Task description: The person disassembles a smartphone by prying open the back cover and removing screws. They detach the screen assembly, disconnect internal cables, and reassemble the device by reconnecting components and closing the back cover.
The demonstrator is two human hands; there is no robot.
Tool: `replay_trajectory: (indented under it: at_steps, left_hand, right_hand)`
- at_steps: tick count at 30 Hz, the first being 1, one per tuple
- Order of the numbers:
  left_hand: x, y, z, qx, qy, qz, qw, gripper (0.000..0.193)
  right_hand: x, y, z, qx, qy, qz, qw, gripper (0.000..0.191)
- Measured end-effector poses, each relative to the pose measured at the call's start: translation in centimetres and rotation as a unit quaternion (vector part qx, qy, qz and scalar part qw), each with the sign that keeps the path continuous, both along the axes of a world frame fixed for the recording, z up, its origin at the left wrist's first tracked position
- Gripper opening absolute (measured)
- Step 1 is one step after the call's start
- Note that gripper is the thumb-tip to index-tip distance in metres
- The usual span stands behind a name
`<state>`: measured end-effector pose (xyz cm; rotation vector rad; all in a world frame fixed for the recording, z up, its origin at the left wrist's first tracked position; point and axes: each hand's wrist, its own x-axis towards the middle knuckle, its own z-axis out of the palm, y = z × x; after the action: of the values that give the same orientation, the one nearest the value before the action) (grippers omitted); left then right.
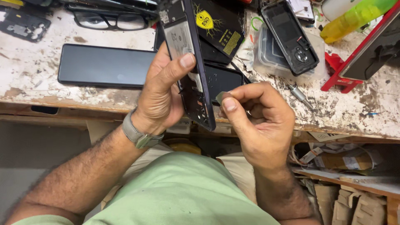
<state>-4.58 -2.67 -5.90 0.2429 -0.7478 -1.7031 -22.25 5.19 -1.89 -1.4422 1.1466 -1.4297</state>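
Centrally, an opened phone (pixel 189 62) is gripped edge-on in the left hand (pixel 160 93), with the thumb pressed on its exposed inner face and the other fingers wrapped behind it. Its long axis runs steeply from the upper end, which points away from the body toward the far side of the bench, down to the lower end, which points toward the bench's near edge; it is tilted slightly left at the top.

Left of the phone, a dark slab-shaped handset (pixel 104 66) lies flat on the worn white bench (pixel 29 71), and a pair of black-framed glasses (pixel 110 20) rests beyond it.

Just right of the phone's lower end, the right hand (pixel 260 121) is curled, its thumb and forefinger pinched together on a small thin grey pick (pixel 220 97), which touches the phone's edge.

Further right of the phone, a clear plastic tray (pixel 266 58) sits on the bench; a black back cover (pixel 289 35) with a round camera ring lies across it, overhanging its rim. A metal screwdriver bit (pixel 299 95) lies near the tray, and a red stand (pixel 339 77) is seen beyond that.
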Motion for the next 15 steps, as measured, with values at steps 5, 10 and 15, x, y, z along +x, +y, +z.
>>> replay_trajectory:
  at_steps: [5,10,15]
  left_hand:
    - [0.0,-0.1,-0.3,-0.007,0.007,0.010,1.000,0.052]
    - [-0.1,-0.2,-0.2,0.023,0.016,0.028,0.999,0.056]
    - [-0.5,-0.6,0.7,0.038,0.007,0.066,0.997,0.057]
  right_hand:
    - [-0.3,0.2,-0.2,-0.003,0.018,-0.008,1.000,0.009]
    - [-0.8,0.5,-0.8,-0.014,0.012,-0.014,1.000,0.009]
    - [-0.7,0.1,-1.1,-0.007,-0.008,-0.046,0.999,0.010]
